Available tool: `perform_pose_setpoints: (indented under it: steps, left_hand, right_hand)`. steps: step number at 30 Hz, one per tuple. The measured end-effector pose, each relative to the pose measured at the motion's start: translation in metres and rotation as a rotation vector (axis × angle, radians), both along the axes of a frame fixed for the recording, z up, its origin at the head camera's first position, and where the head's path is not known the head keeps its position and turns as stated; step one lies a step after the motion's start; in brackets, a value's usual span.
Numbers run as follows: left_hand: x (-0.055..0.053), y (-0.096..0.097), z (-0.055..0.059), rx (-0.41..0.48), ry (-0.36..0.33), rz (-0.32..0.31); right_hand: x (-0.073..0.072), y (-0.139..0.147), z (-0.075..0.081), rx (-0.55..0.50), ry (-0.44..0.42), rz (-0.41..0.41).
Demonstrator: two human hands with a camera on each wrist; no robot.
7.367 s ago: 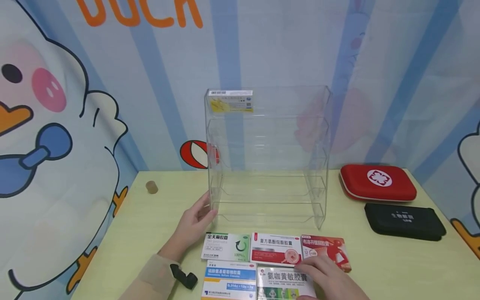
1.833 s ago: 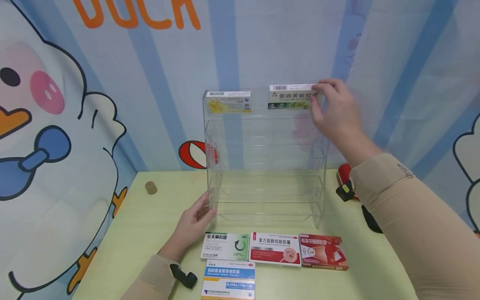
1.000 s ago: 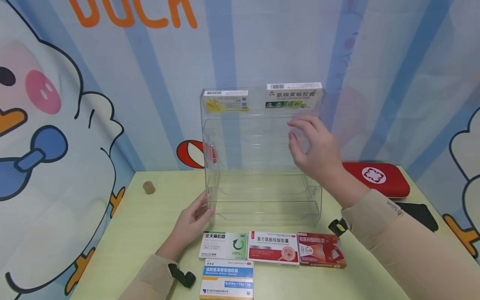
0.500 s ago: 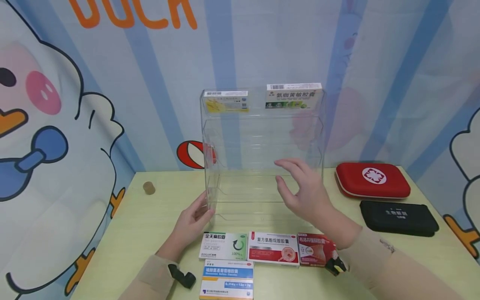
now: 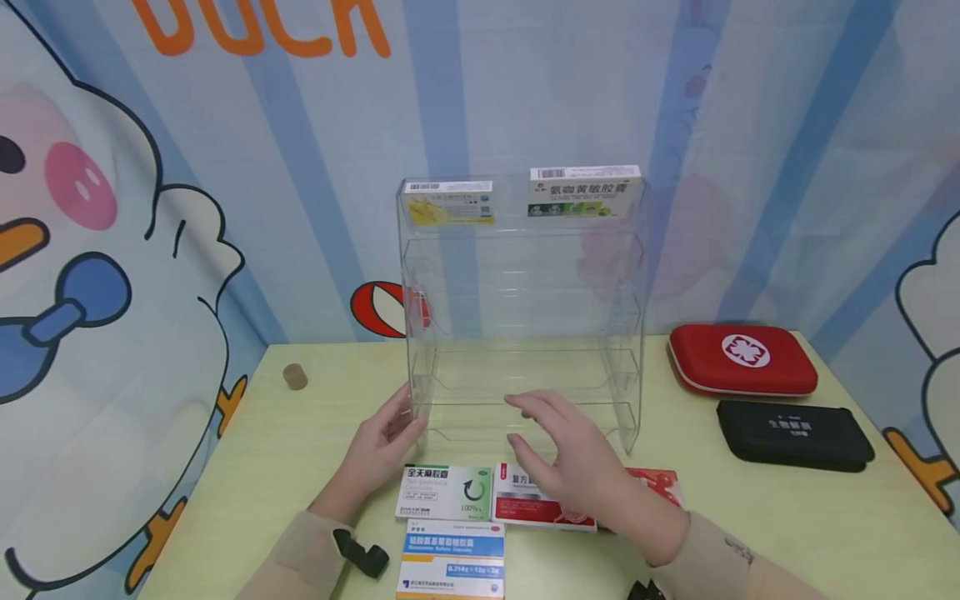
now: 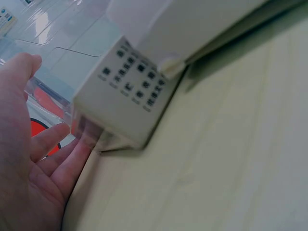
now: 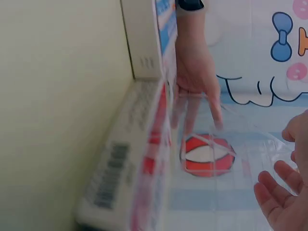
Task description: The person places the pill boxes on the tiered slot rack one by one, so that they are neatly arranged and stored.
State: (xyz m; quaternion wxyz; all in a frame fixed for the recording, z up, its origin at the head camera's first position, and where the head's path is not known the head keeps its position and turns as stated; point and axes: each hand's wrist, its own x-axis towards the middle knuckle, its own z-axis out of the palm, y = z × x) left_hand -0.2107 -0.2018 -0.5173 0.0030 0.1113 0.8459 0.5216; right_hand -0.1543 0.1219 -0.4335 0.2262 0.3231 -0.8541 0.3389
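Note:
A clear acrylic shelf rack (image 5: 525,275) stands on the pale table (image 5: 285,450). On its top shelf sit a yellow-printed box (image 5: 448,202) and a green-printed box (image 5: 585,192). My left hand (image 5: 405,417) rests with straight fingers against the rack's lower left corner; the left wrist view shows that hand (image 6: 29,159) beside the rack and a white box end (image 6: 130,91). My right hand (image 5: 534,423) hovers open and empty just above a red-and-white box (image 5: 525,504). Around it lie a green-and-white box (image 5: 446,492), a blue-and-white box (image 5: 453,558) and a partly hidden red box (image 5: 663,482).
A red first-aid case (image 5: 742,360) and a black pouch (image 5: 795,433) lie on the table's right. A small cork-like cylinder (image 5: 295,377) stands at the back left. A cartoon-duck backdrop (image 5: 112,250) closes off the back and sides.
My right hand took the green-printed box from the table, set it on the top shelf's right side, let go, then came down over the red-and-white box. The left hand stayed at the rack.

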Motion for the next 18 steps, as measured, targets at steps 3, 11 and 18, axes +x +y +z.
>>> perform_pose_setpoints:
  steps: [3,11,18]
  left_hand:
    - [0.0,-0.001,0.001,-0.003,-0.008,0.002]
    - [0.002,0.0,0.004,-0.012,-0.025,0.011]
    - [0.002,0.001,0.004,-0.015,-0.015,0.009]
  right_hand:
    - [0.01,-0.008,-0.01,0.028,-0.099,0.023]
    - [0.031,-0.024,-0.029,0.049,-0.354,0.093]
    - [0.041,-0.031,-0.042,0.088,-0.451,0.068]
